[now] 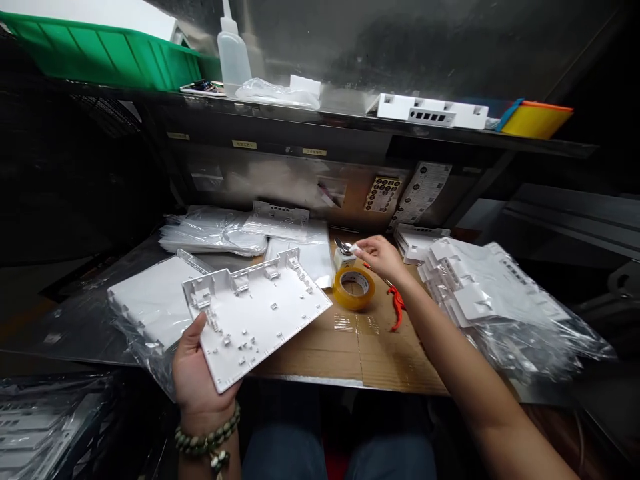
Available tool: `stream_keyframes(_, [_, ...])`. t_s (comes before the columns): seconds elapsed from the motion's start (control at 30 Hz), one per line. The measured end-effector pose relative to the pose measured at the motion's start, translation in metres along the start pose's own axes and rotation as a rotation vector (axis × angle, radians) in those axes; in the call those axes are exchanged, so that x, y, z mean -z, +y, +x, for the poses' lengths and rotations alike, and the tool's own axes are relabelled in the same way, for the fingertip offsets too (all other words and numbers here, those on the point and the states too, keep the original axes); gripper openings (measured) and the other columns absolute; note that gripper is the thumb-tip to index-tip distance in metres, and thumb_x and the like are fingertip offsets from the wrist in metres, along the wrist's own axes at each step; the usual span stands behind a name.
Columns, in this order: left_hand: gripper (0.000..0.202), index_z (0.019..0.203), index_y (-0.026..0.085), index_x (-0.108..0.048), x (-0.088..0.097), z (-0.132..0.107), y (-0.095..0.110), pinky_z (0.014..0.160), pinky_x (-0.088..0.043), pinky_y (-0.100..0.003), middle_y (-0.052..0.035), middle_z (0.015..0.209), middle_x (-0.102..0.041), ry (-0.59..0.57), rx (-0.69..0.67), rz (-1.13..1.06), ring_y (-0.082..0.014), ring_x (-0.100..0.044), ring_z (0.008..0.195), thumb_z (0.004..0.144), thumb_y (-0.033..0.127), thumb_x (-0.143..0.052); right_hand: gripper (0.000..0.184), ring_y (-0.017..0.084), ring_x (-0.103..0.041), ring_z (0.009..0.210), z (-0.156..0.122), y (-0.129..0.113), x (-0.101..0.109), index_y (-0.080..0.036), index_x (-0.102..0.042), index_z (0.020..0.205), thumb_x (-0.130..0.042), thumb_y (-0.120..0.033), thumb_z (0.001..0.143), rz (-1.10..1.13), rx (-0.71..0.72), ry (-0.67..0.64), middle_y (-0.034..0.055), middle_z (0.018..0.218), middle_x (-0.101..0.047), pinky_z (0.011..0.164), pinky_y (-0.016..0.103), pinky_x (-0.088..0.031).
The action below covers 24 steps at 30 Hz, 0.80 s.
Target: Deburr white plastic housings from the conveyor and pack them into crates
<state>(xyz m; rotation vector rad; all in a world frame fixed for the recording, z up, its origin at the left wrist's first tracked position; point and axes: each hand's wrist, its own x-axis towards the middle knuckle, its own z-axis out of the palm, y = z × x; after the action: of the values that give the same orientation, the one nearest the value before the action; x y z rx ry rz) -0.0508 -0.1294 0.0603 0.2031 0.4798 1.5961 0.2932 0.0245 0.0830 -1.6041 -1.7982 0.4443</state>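
Observation:
My left hand grips a white plastic housing by its near left corner, tilted above the table with its inner side up. Clips and small posts show inside it. A small white wad, perhaps cloth or tissue, is pinched between the fingertips of my right hand. The wad is beside the metal top of a small bottle; whether they touch I cannot tell. Just in front of the bottle lies a roll of yellow tape. A red-handled tool lies near my right forearm.
Bagged white housings are at left, with a stack of more housings at right. Clear plastic bags lie at the back. The shelf above bears a green bin, a squeeze bottle and a yellow roll.

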Motion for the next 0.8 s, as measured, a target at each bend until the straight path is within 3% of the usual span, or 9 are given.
stream_keyframes(0.1, [0.038,0.125,0.016,-0.073,0.002,0.002,-0.002,0.117,-0.042,-0.059,-0.0127,0.106,-0.080,0.075,0.034,-0.048,-0.0326,-0.078,0.101,0.100,0.031,-0.048,0.031,0.019,-0.069,0.084,0.024,-0.001,-0.003,-0.021,-0.076,0.114,-0.062,-0.039,0.093,-0.010,-0.018,0.074,0.0058,0.096,-0.073,0.079,0.030,-0.055])
stream_keyframes(0.23, [0.042,0.130,0.012,-0.070,-0.007,0.000,-0.001,0.113,-0.046,-0.060,-0.0168,0.098,-0.081,0.169,0.060,-0.126,-0.0342,-0.076,0.104,0.102,0.029,-0.043,0.031,0.013,-0.069,0.070,0.043,-0.002,-0.010,-0.021,-0.067,0.118,-0.046,-0.031,0.099,-0.008,-0.044,0.033,0.0021,0.089,-0.075,0.066,0.023,-0.053])
stream_keyframes(0.33, [0.044,0.131,0.009,-0.068,-0.017,-0.002,0.000,0.111,-0.049,-0.059,-0.0177,0.094,-0.081,0.237,0.039,-0.126,-0.0344,-0.077,0.102,0.102,0.027,-0.041,0.026,0.017,-0.070,0.072,0.045,-0.004,-0.012,-0.021,-0.066,0.108,-0.045,-0.035,0.100,-0.108,-0.063,0.043,0.0030,0.086,-0.076,0.068,0.025,-0.052])
stream_keyframes(0.4, [0.044,0.134,0.009,-0.067,-0.022,-0.003,0.001,0.111,-0.049,-0.059,-0.0168,0.093,-0.081,0.265,0.024,-0.125,-0.0343,-0.077,0.102,0.101,0.026,-0.042,0.025,0.022,-0.071,0.079,0.043,-0.005,-0.011,-0.021,-0.064,0.114,-0.048,-0.035,0.101,-0.207,-0.073,0.058,0.0048,0.084,-0.076,0.074,0.030,-0.051])
stream_keyframes(0.53, [0.046,0.140,0.011,-0.062,-0.030,-0.002,-0.001,0.112,-0.048,-0.060,-0.0153,0.097,-0.081,0.295,0.012,-0.116,-0.0345,-0.076,0.106,0.100,0.026,-0.044,0.036,0.029,-0.072,0.092,0.041,-0.009,-0.008,-0.014,-0.059,0.131,-0.054,-0.027,0.098,-0.382,-0.085,0.053,0.0130,0.097,-0.078,0.083,0.036,-0.049])
stream_keyframes(0.8, [0.049,0.144,0.008,-0.059,-0.044,0.003,-0.012,0.114,-0.045,-0.061,-0.0163,0.099,-0.081,0.299,0.056,-0.104,-0.0360,-0.074,0.111,0.101,0.028,-0.043,0.028,0.026,-0.070,0.110,0.035,-0.015,-0.017,-0.026,-0.079,0.116,-0.059,-0.023,0.097,-0.494,0.033,-0.064,0.0087,0.120,-0.075,0.091,0.032,-0.049])
